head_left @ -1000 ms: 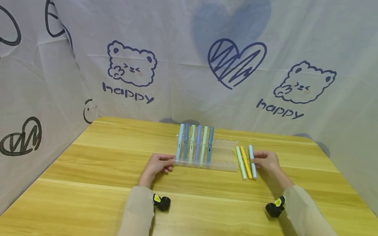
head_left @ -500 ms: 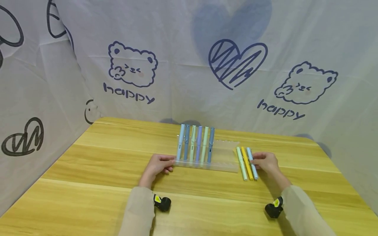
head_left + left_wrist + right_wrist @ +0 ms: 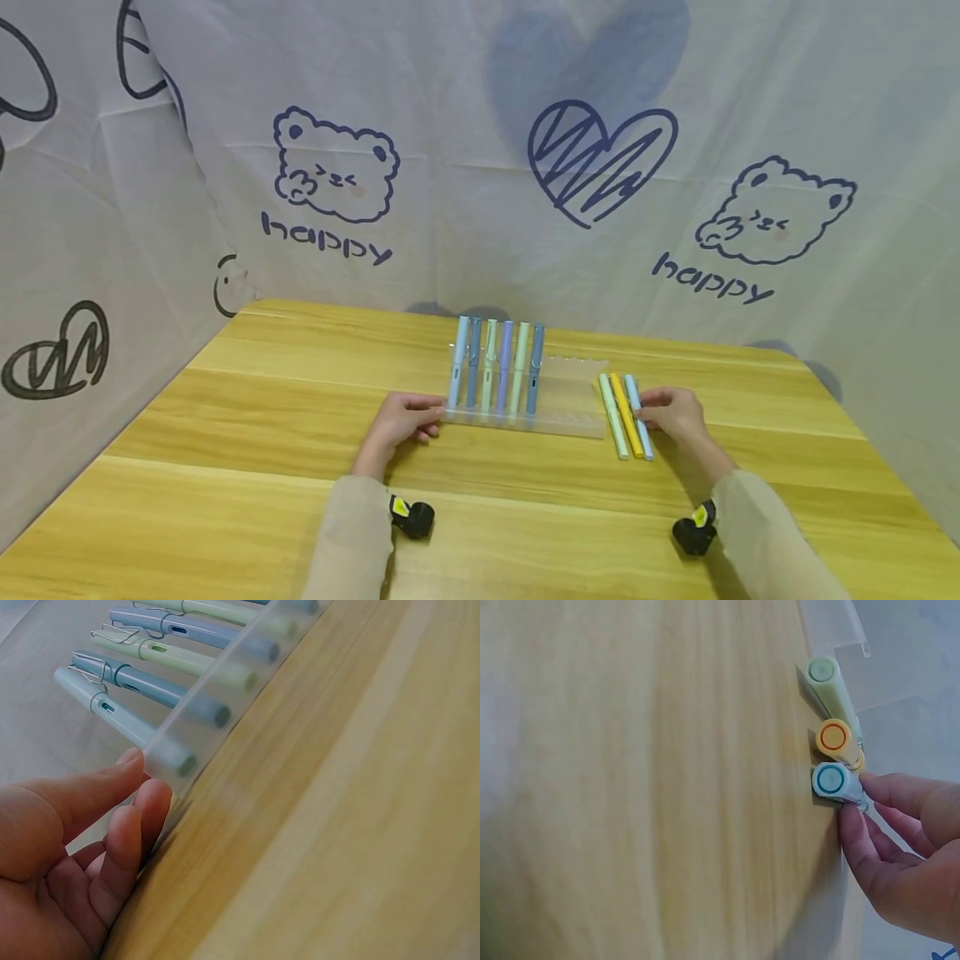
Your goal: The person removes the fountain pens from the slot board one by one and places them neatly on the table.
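A clear plastic pen holder (image 3: 573, 396) lies on the table, several capped pens in blue, green and purple side by side in its left part. My left hand (image 3: 405, 418) pinches the holder's left front corner; in the left wrist view the thumb (image 3: 124, 776) lies on its edge, close to a light blue pen (image 3: 112, 716). To the right of the holder are three loose pens: pale green (image 3: 613, 417), yellow (image 3: 627, 415) and light blue (image 3: 639, 417). With thumb and fingers, my right hand (image 3: 675, 412) pinches the light blue one, seen end-on in the right wrist view.
The wooden table (image 3: 525, 517) ends at the back against a white cloth (image 3: 465, 200) printed with bears and hearts. Another stretch of cloth hangs at the left. Small black cameras (image 3: 412, 518) are strapped to both wrists.
My right hand has shifted the top of the light blue pen left, so that it now lies nearly against the yellow pen. The left hand stays at the holder's corner.
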`<state>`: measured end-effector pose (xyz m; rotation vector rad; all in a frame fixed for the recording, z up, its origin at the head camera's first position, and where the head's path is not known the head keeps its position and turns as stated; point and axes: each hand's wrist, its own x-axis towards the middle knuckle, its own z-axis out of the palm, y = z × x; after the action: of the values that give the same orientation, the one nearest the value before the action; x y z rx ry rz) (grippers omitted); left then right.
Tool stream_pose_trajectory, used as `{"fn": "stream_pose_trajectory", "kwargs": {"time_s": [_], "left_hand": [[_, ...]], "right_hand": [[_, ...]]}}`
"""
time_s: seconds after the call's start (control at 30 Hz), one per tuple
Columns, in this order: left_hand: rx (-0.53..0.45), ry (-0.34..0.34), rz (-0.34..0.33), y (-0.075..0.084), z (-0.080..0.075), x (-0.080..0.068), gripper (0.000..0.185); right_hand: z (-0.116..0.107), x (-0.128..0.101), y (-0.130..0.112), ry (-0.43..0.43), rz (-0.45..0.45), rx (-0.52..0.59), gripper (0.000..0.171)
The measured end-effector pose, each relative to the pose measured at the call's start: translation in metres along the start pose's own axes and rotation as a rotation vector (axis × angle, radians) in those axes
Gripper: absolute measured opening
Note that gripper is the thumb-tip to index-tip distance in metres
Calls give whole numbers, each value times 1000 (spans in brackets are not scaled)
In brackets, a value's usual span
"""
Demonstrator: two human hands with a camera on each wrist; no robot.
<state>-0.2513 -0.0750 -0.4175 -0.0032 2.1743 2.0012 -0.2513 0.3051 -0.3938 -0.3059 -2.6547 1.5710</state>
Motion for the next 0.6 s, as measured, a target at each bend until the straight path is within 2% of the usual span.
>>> {"fn": "stream_pose_trajectory", "kwargs": {"time_s": [0.33,0.6], "left_hand": [[-2,-4,10,0,0,0,26],[-13,-11,9,1,0,-1,28]], "right_hand": [[-3,-2,1,-15,4,22,33],[-4,-4,-5,47,16,88,34]]}}
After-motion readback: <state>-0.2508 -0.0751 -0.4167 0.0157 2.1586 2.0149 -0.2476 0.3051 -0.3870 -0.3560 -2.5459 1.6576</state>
